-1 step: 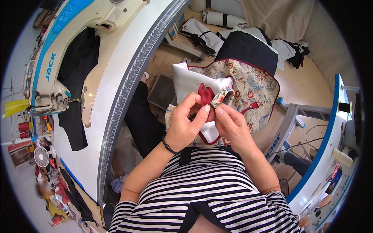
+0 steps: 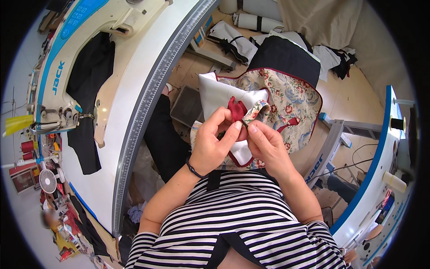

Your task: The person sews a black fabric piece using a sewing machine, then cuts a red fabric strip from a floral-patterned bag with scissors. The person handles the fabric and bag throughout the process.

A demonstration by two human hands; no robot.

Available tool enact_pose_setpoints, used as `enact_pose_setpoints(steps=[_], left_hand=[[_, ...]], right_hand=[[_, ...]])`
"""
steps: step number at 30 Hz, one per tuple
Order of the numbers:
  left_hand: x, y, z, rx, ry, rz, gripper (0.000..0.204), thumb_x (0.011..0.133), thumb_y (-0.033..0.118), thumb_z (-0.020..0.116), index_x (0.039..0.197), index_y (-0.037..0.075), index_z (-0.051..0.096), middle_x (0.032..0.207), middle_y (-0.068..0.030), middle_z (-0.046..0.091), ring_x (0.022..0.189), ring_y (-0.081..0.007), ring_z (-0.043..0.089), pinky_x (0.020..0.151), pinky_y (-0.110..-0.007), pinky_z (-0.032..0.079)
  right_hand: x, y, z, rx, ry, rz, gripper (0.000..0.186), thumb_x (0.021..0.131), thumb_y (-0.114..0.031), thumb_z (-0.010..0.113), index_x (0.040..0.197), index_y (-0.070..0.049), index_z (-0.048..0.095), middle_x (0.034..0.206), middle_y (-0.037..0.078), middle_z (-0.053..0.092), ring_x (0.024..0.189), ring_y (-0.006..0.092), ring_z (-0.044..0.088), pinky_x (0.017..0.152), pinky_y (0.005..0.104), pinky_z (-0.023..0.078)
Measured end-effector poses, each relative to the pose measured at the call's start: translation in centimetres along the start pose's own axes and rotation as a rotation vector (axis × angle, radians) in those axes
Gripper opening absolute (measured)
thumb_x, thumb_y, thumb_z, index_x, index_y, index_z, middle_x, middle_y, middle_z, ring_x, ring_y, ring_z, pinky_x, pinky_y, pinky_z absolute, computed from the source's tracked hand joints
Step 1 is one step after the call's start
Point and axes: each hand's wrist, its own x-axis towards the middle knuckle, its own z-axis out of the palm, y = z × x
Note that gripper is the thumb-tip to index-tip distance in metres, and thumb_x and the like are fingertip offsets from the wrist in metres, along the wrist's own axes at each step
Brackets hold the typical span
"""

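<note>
My left hand pinches a dark red fabric strip, part of which stands up in a loop above the fingers. Close against it, my right hand grips a floral fabric strap between thumb and fingers. The two thumbs almost meet, and the exact spot where strip and strap come together is hidden by the fingertips. Across my lap lies a cream floral fabric piece edged in dark red binding, with its white lining folded up on the left.
To the left, a sewing machine stands on a white table with a ruler edge; black fabric lies under its arm. Fabric bundles are on the floor ahead. A blue-edged table and metal leg are at right.
</note>
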Motion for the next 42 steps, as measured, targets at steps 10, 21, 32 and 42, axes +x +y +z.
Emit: enact_pose_setpoints(steps=[10, 21, 32, 42], left_hand=[[0.1, 0.2, -0.7, 0.552, 0.003, 0.241, 0.006, 0.090, 0.004, 0.050, 0.096, 0.001, 0.052, 0.088, -0.0011, 0.051, 0.069, -0.0065, 0.050, 0.066, -0.019, 0.043], [0.0, 0.8, -0.2, 0.215, -0.008, -0.023, 0.014, 0.090, 0.006, 0.054, 0.102, -0.001, 0.051, 0.088, -0.0030, 0.057, 0.076, -0.0057, 0.055, 0.065, -0.019, 0.047], [0.5, 0.0, -0.2, -0.017, -0.032, -0.126, 0.012, 0.092, 0.008, 0.052, 0.100, -0.001, 0.052, 0.084, -0.0026, 0.057, 0.075, -0.0060, 0.054, 0.069, -0.022, 0.047], [0.5, 0.0, -0.4, 0.044, 0.003, -0.030, 0.011, 0.093, 0.009, 0.052, 0.099, 0.000, 0.051, 0.088, -0.0018, 0.056, 0.078, -0.0055, 0.054, 0.072, -0.022, 0.047]], right_hand=[[1.2, -1.3, -0.4, -0.757, 0.166, -0.431, 0.019, 0.079, -0.011, 0.068, 0.093, -0.002, 0.058, 0.066, 0.005, 0.056, 0.056, 0.0118, 0.051, 0.055, 0.0251, 0.043], [1.7, -1.9, -0.8, -0.137, 0.107, -0.098, 0.018, 0.088, -0.013, 0.060, 0.097, 0.001, 0.056, 0.078, -0.006, 0.051, 0.070, 0.0023, 0.042, 0.061, 0.0174, 0.035], [1.7, -1.6, -0.9, -0.238, 0.160, -0.159, 0.015, 0.090, -0.013, 0.058, 0.098, -0.001, 0.056, 0.080, -0.003, 0.053, 0.070, 0.0028, 0.044, 0.060, 0.0181, 0.037], [-1.2, -1.5, 0.8, -0.209, 0.035, -0.038, 0.036, 0.101, -0.028, 0.034, 0.106, -0.001, 0.058, 0.060, -0.006, 0.035, 0.054, 0.0036, 0.032, 0.051, 0.0197, 0.029]])
